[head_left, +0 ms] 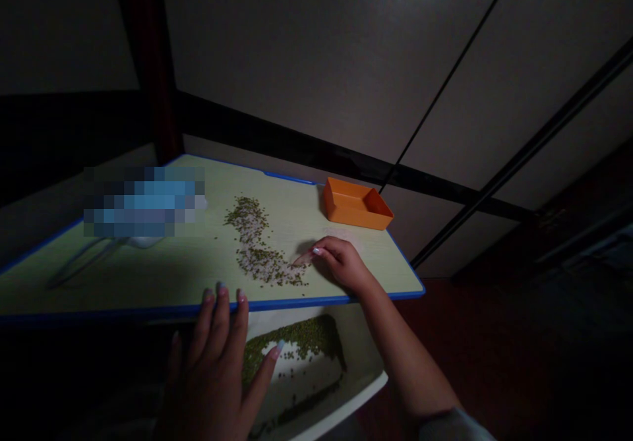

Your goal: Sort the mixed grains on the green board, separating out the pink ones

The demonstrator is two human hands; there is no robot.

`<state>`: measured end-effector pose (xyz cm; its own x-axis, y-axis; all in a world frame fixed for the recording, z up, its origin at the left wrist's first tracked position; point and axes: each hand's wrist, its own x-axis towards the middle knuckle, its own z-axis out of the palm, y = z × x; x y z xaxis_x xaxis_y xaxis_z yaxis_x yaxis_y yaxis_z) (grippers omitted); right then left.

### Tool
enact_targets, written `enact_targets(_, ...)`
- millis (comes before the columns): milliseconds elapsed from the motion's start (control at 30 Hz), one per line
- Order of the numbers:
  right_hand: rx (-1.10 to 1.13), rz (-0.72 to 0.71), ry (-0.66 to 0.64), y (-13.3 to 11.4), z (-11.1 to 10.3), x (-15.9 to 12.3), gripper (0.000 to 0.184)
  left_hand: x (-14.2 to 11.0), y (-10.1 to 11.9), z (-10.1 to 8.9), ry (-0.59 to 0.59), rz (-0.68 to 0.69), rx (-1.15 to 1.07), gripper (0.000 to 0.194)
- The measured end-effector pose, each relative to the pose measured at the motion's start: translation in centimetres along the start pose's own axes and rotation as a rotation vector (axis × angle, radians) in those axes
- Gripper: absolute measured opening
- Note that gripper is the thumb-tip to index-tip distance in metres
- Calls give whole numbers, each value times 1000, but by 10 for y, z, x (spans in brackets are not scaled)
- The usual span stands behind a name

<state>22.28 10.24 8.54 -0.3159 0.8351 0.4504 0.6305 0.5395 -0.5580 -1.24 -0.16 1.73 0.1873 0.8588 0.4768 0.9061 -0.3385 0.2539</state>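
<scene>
Right hand (340, 263), grip too dim to tell, meets the near-right end of the grain pile (254, 254) running far-left.

Seen from a camera worn on the person's head, the scene opens forward and down. The left hand (212, 365) looms close to the lens, low in the frame; the right hand (341, 263) appears smaller and farther out. The view looks across the tabletop (297, 213) beyond the left hand, down into a white tub (363, 355) right of it, and up pale panels (316, 65) past both hands.
</scene>
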Motion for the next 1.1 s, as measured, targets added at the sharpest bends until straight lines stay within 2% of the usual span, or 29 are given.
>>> enact_targets(433,24,103,20,3,-5,-4,22,0,2,-2,-23,3,1,71)
enact_targets(833,75,131,-1,5,-3,-6,22,1,1,-2,-16,-6,-6,68)
enact_targets(1100,122,153,185,21,-9,-5,17,1,2,-4,-20,-1,-14,69)
